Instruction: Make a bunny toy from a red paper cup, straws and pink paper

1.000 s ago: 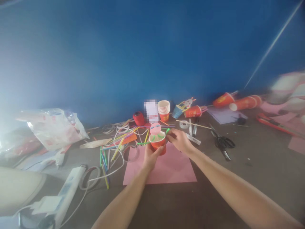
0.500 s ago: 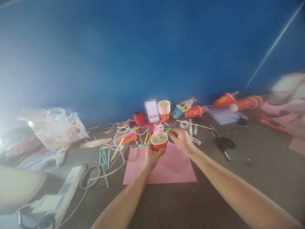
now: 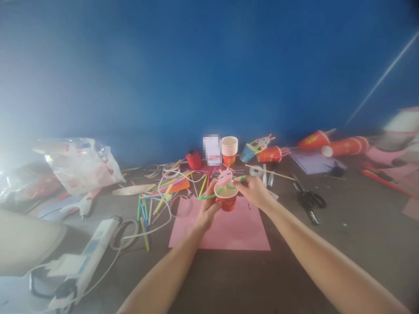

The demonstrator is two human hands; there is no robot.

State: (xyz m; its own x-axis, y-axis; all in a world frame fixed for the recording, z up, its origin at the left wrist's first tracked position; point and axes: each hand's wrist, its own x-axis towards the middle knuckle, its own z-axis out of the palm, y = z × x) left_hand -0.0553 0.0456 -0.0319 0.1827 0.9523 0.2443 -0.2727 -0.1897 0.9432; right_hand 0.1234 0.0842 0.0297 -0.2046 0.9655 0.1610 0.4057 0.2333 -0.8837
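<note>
My left hand [image 3: 207, 210] is closed around the side of a red paper cup [image 3: 228, 204] with a pale inside, tilted toward me above the table. A pink paper cut-out [image 3: 225, 176] with a blue band rises at the cup's far rim. Green straw pieces [image 3: 207, 198] bend out over the rim on both sides, and shorter green bits lie inside the opening. At the right rim, my right hand [image 3: 255, 191] pinches the right-hand green straw; its fingertips are partly hidden. A pink paper sheet [image 3: 219, 235] lies flat under the cup.
Behind stand a stack of cups [image 3: 229, 150] and a red spool-like object [image 3: 194, 160]. Black scissors [image 3: 309, 199] lie right. At left are loose straws [image 3: 144, 209], a glue gun [image 3: 83, 203], a power strip [image 3: 96, 250] with a trailing white cable, and a plastic bag [image 3: 81, 165].
The cup has shifted slightly right in view and tips more toward me. My right fingers have come in closer to the rim, and the right green straw now bends up above them.
</note>
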